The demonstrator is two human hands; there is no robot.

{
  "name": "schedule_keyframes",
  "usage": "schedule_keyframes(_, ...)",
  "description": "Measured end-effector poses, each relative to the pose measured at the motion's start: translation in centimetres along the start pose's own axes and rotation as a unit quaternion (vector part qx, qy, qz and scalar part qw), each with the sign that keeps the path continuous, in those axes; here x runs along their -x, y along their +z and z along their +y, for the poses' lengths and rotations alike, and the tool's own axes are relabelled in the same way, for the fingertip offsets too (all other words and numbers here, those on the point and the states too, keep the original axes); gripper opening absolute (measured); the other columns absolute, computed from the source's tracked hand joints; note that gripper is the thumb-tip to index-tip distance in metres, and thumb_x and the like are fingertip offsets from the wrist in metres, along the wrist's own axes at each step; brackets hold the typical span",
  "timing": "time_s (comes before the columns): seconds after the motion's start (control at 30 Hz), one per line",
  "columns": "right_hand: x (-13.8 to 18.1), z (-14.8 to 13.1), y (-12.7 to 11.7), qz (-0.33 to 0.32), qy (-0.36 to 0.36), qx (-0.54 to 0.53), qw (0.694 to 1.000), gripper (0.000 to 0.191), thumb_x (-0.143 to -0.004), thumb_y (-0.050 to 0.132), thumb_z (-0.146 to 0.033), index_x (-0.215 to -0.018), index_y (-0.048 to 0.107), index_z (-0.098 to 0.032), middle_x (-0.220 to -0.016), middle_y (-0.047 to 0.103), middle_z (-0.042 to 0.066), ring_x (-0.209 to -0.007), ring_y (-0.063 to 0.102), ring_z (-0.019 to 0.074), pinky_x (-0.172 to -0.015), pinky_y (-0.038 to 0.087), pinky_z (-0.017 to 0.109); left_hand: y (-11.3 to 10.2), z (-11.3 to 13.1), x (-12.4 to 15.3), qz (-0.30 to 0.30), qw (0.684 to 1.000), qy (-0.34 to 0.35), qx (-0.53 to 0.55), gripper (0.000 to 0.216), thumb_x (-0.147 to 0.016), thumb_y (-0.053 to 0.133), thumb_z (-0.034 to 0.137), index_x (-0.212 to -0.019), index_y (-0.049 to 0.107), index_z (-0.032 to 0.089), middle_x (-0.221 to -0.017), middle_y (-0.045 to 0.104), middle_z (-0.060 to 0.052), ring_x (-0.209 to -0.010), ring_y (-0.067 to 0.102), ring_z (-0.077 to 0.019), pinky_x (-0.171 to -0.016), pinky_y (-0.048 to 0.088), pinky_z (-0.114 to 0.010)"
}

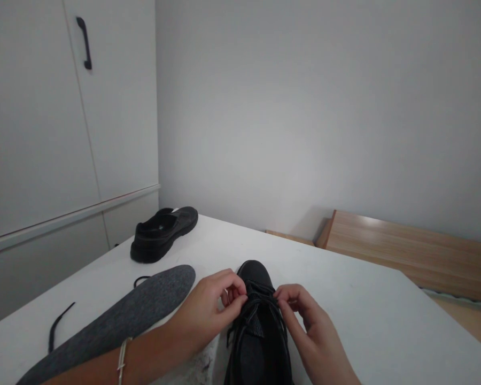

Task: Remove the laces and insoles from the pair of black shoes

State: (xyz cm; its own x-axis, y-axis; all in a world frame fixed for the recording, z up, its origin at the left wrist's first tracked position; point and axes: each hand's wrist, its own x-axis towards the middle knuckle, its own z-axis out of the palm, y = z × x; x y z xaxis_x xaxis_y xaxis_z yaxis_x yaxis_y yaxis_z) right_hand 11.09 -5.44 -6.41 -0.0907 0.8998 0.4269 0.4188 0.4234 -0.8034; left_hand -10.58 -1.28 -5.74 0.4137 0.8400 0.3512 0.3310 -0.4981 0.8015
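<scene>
A black lace-up shoe (258, 329) lies in front of me with its toe pointing away and its opening towards me. Black shoelaces (260, 302) cross over its upper, with a loop near the tongue. At the left edge of the lacing, my left hand (221, 300) pinches the lace between thumb and forefinger. My right hand (304, 315) does the same at the right edge, fingertips against the shoe. The bits of lace inside both pinches are mostly hidden by the fingers.
A second black shoe (162, 235) stands at the table's far left. The grey felt insole (132, 310) lies left of my hands, partly over a loose black lace (56, 326). Beyond the white table (356, 315) are a wooden unit (404, 251) and a white cabinet (116, 107).
</scene>
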Motion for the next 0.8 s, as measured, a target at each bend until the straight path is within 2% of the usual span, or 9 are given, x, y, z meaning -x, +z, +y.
schedule_keyframes(0.1,0.1,-0.3,0.3,0.024,-0.04,0.031,0.998,0.019,-0.101,0.045,-0.035,-0.092,0.058,-0.024,-0.085,0.063,0.001,-0.079,0.06,0.016,-0.071,0.049,0.024,0.0,0.1,0.1,0.011,0.996,0.067,-0.053,0.007,-0.083,0.049,0.018,-0.082,0.056,0.021,-0.082,0.062,-0.001,-0.076,0.057,-0.0171,-0.071,0.043,-0.028)
schedule_keyframes(0.17,0.0,-0.5,0.4,0.043,-0.05,0.051,0.997,0.02,-0.102,0.044,-0.034,-0.088,0.056,-0.024,-0.077,0.058,-0.001,-0.072,0.056,0.0155,-0.065,0.048,0.024,-0.1,0.5,0.1,0.019,0.995,0.079,-0.059,0.008,-0.084,0.048,0.018,-0.084,0.055,0.021,-0.086,0.062,-0.002,-0.083,0.058,-0.0187,-0.074,0.044,-0.029)
schedule_keyframes(0.33,0.0,-0.8,-0.1,0.067,-0.064,0.094,0.991,0.016,-0.1,0.05,-0.035,-0.088,0.054,-0.024,-0.075,0.056,-0.003,-0.068,0.055,0.0152,-0.062,0.045,0.025,-0.7,1.4,0.5,-0.002,0.999,-0.009,0.045,0.005,-0.091,0.048,0.024,-0.086,0.05,0.022,-0.083,0.056,0.001,-0.078,0.053,-0.0166,-0.062,0.038,-0.026)
schedule_keyframes(0.43,0.0,-0.7,-0.8,0.092,-0.096,0.177,0.975,0.018,-0.098,0.054,-0.036,-0.085,0.056,-0.024,-0.073,0.058,-0.002,-0.067,0.053,0.0173,-0.061,0.042,0.028,-1.1,1.3,0.6,-0.001,0.995,-0.023,0.095,0.008,-0.092,0.052,0.028,-0.087,0.05,0.022,-0.084,0.052,0.002,-0.082,0.051,-0.0161,-0.069,0.039,-0.027)
schedule_keyframes(0.53,-0.2,-0.5,-2.0,0.118,-0.115,0.245,0.955,0.021,-0.096,0.057,-0.039,-0.08,0.058,-0.024,-0.072,0.059,-0.001,-0.069,0.052,0.0196,-0.062,0.041,0.03,-1.5,1.0,0.3,0.041,0.987,-0.011,0.154,0.012,-0.088,0.059,0.028,-0.084,0.05,0.021,-0.082,0.05,0.002,-0.082,0.05,-0.015,-0.076,0.04,-0.028)
schedule_keyframes(0.6,-0.5,-0.3,-2.7,0.133,-0.101,0.258,0.952,0.026,-0.095,0.057,-0.043,-0.077,0.058,-0.024,-0.068,0.058,-0.001,-0.066,0.052,0.0199,-0.061,0.04,0.03,-1.8,1.0,-0.1,0.083,0.976,-0.012,0.202,0.018,-0.084,0.064,0.029,-0.082,0.049,0.02,-0.08,0.051,0.003,-0.08,0.053,-0.0142,-0.075,0.043,-0.027)
schedule_keyframes(0.7,-0.7,-0.7,-3.4,0.152,-0.049,0.214,0.964,0.035,-0.094,0.056,-0.05,-0.07,0.057,-0.024,-0.061,0.052,-0.002,-0.059,0.049,0.0183,-0.057,0.038,0.029,-2.3,1.1,-0.3,0.104,0.957,-0.028,0.27,0.025,-0.084,0.069,0.034,-0.082,0.049,0.02,-0.072,0.05,0.006,-0.061,0.053,-0.0093,-0.058,0.042,-0.022)
schedule_keyframes(0.8,-0.2,-1.9,-3.4,0.141,0.014,0.098,0.985,0.04,-0.094,0.055,-0.057,-0.071,0.06,-0.024,-0.058,0.049,-0.002,-0.054,0.046,0.0163,-0.052,0.035,0.028,-2.7,1.3,0.0,0.09,0.943,-0.033,0.317,0.03,-0.086,0.07,0.043,-0.084,0.051,0.02,-0.064,0.045,0.009,-0.043,0.032,-0.0029,-0.041,0.025,-0.016)
